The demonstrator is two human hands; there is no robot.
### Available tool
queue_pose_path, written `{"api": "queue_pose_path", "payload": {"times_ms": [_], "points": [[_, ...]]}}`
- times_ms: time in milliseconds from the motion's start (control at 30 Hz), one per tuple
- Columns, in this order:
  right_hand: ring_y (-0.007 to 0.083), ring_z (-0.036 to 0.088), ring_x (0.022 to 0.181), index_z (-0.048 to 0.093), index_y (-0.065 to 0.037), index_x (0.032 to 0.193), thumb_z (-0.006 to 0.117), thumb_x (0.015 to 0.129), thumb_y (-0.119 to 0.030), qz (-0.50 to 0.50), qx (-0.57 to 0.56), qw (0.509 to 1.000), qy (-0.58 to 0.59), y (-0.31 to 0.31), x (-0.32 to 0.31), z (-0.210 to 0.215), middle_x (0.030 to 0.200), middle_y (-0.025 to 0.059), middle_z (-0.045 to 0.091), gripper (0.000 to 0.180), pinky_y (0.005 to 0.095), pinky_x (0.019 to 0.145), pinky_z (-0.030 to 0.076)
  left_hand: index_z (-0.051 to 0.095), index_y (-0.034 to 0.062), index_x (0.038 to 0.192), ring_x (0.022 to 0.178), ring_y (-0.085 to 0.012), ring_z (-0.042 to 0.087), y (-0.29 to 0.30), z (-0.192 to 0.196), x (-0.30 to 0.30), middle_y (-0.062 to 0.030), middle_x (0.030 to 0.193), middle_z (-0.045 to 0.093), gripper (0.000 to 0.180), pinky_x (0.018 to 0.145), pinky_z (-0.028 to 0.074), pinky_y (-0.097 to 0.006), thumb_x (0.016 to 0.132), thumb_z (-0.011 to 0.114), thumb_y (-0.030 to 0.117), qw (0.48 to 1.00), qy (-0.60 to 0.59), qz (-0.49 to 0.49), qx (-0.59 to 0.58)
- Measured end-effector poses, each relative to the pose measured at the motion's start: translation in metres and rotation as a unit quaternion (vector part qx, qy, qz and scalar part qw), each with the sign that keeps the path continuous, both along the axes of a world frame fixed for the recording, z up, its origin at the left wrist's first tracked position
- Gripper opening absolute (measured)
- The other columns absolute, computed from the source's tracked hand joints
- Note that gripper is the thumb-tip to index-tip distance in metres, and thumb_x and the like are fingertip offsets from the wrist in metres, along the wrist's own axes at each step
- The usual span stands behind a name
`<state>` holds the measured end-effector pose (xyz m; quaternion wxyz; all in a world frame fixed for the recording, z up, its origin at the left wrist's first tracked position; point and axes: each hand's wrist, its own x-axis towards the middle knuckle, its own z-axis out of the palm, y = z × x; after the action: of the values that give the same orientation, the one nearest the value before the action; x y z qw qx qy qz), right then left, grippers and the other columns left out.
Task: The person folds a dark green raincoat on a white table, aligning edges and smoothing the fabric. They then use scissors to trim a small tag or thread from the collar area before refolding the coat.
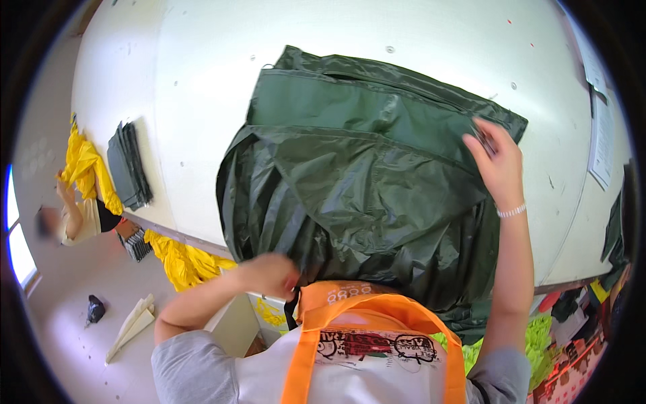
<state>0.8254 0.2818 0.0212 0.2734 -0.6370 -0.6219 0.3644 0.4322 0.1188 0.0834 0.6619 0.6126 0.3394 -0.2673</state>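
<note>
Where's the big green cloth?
In the head view, the dark green cloth lies mid-picture on the white table, the right hand at its upper right and the left hand by its lower left.

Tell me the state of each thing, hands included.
Green cloth: spread on the table, creased.
Right hand: fingers curled around a small tool.
Left hand: blurred, hold unclear.
Dark cloth pile: layered, lying on the table.
Far yellow cloth: crumpled, held by another person.
Near yellow cloth: crumpled beside the table.
Orange apron: worn.
Papers: lying flat.
</note>
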Motion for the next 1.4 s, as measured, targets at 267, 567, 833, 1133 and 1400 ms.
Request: {"api": "queue_pose_path", "payload": {"times_ms": [267, 567, 833, 1133, 1400], "points": [[0.0247, 0.059, 0.09, 0.055, -0.002, 0.126, 0.061, 0.087, -0.017, -0.225, 0.038, 0.911, -0.343, -0.064, 0.217, -0.088, 0.107, 0.017, 0.059, 0.042, 0.0317, 0.08, 0.048, 0.07, 0.0061, 0.1, 0.068, -0.0157, 0.066, -0.074, -0.011, -0.045, -0.0058, 0.08, 0.071, 0.029, 0.064, 0.053, -0.03, 0.077, 0.056, -0.003, 0.976, 0.025, 0.215, 0.024], [0.0229, 0.063, 0.075, 0.068, 0.002, 0.091, 0.061, 0.089, -0.032, -0.175, 0.019, 0.942, -0.286, -0.079, 0.144, -0.038, 0.077, 0.0137, 0.065, 0.035, 0.0351, 0.067, 0.05, 0.054, -0.0064, 0.123, 0.065, -0.0081, 0.053, 0.061, -0.086, -0.023, -0.0021, 0.08, 0.059, 0.049, 0.059, 0.045, -0.022, 0.09, 0.064, 0.028, 0.732, 0.048, 0.589, 0.339], [0.02, 0.062, 0.09, 0.058, 0.003, 0.107, 0.067, 0.088, -0.019, -0.365, -0.139, 0.817, 0.425, -0.115, -0.016, -0.037, 0.103, 0.0116, 0.064, 0.03, 0.0321, 0.079, 0.051, 0.053, -0.0072, 0.11, 0.084, -0.0151, 0.062, 0.096, -0.113, 0.025, -0.0102, 0.095, 0.066, 0.033, 0.076, 0.048, -0.026, 0.085, 0.067, 0.01, 0.496, -0.16, 0.823, 0.227], [0.0115, 0.058, 0.071, 0.062, -0.001, 0.119, 0.058, 0.084, -0.003, -0.171, 0.161, 0.966, 0.107, -0.094, -0.077, 0.019, 0.087, 0.0062, 0.067, 0.035, 0.0266, 0.065, 0.047, 0.053, -0.0028, 0.12, 0.083, -0.013, 0.061, 0.087, -0.076, 0.053, -0.0092, 0.095, 0.065, 0.04, 0.073, 0.049, -0.028, 0.081, 0.063, 0.001, 0.537, -0.179, 0.665, 0.487], [0.0295, 0.059, 0.077, 0.071, -0.009, 0.099, 0.059, 0.078, -0.01, 0.121, 0.149, 0.968, -0.161, -0.108, -0.104, -0.027, 0.077, 0.0099, 0.057, 0.025, 0.0402, 0.069, 0.049, 0.055, 0.0217, 0.13, 0.07, -0.0297, 0.06, 0.073, -0.059, 0.112, -0.01, 0.082, 0.052, 0.058, 0.06, 0.05, -0.04, 0.075, 0.059, 0.004, 0.757, -0.084, 0.2, 0.617]]}}
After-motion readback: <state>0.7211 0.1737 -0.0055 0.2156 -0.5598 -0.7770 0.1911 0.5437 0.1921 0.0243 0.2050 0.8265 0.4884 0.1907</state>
